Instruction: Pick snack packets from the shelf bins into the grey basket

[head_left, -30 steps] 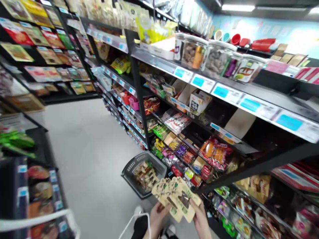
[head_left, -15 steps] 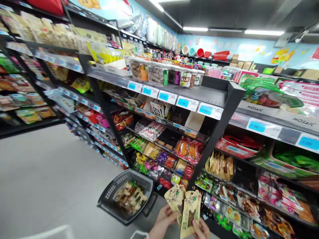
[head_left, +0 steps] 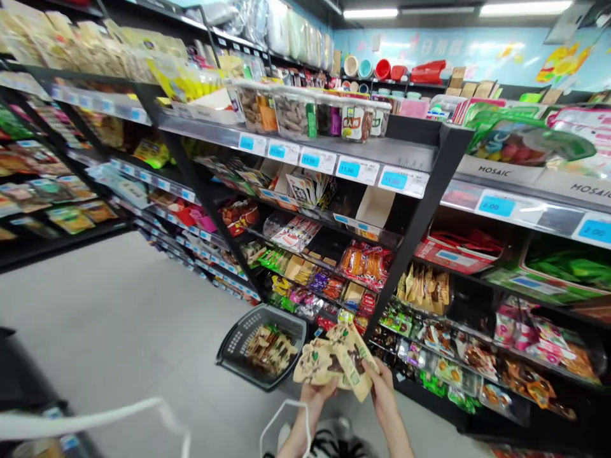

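Observation:
Two tan snack packets with small printed pictures are held up in front of me, overlapping. My left hand (head_left: 317, 393) pinches the lower edge of the left packet (head_left: 312, 362). Gripping the right packet (head_left: 352, 359) near its bottom is my right hand (head_left: 382, 381); this packet leans over the left one. Just left of the packets, a dark grey shopping basket (head_left: 231, 346) stands on the floor with several similar tan packets (head_left: 270, 350) inside. Similar tan packets (head_left: 422, 286) also stand upright in a shelf compartment to the right.
A black shelf unit (head_left: 415, 222) with price labels crosses the view, carrying bagged snacks and clear tubs (head_left: 293, 114). Grey floor (head_left: 143, 318) lies to the left. A blurred white strap-like loop (head_left: 105, 416) shows at the lower left, with a dark shelf edge (head_left: 28, 381) beside it.
The view has tilted downward, and more of my forearms shows. Both packets have turned: the left one lies flatter and the right one now leans left across it.

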Available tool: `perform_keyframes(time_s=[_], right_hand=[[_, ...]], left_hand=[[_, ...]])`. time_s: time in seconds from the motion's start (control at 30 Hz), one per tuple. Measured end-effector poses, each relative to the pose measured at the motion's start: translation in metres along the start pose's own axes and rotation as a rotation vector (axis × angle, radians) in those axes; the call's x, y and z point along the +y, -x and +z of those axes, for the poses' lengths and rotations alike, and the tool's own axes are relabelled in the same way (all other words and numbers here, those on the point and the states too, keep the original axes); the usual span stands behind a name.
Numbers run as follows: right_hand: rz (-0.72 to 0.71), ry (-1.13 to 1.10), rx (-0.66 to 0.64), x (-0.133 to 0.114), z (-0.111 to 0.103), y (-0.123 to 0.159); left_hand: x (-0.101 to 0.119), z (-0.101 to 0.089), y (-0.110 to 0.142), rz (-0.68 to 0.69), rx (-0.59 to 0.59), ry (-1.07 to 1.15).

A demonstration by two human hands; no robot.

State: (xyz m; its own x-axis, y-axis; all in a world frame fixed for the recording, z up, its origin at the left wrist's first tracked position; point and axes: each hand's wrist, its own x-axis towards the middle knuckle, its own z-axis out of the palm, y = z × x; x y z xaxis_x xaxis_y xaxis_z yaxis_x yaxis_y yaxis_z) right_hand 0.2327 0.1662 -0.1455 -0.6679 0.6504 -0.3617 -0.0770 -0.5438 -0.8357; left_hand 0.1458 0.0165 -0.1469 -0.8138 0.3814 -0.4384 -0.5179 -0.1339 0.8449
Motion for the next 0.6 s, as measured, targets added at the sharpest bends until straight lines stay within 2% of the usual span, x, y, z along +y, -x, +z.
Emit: perform_keyframes(time_s=[0.13, 0.23, 0.4, 0.6], right_hand=[[-0.011, -0.104, 0.104, -0.002, -0.012, 0.009], [-0.054, -0.115, 0.159, -0.005, -0.025, 0.018], [-0.101, -0.113, 0.188, 0.000, -0.041, 0.027], [-0.107, -0.104, 0.204, 0.008, -0.041, 0.026]], left_hand=[[0.010, 0.023, 0.008, -0.001, -0.092, 0.020], [0.008, 0.031, 0.009, -0.043, -0.155, 0.036], [-0.002, 0.031, 0.006, -0.079, -0.171, 0.025], [-0.016, 0.022, -0.004, -0.010, -0.138, -0.025]])
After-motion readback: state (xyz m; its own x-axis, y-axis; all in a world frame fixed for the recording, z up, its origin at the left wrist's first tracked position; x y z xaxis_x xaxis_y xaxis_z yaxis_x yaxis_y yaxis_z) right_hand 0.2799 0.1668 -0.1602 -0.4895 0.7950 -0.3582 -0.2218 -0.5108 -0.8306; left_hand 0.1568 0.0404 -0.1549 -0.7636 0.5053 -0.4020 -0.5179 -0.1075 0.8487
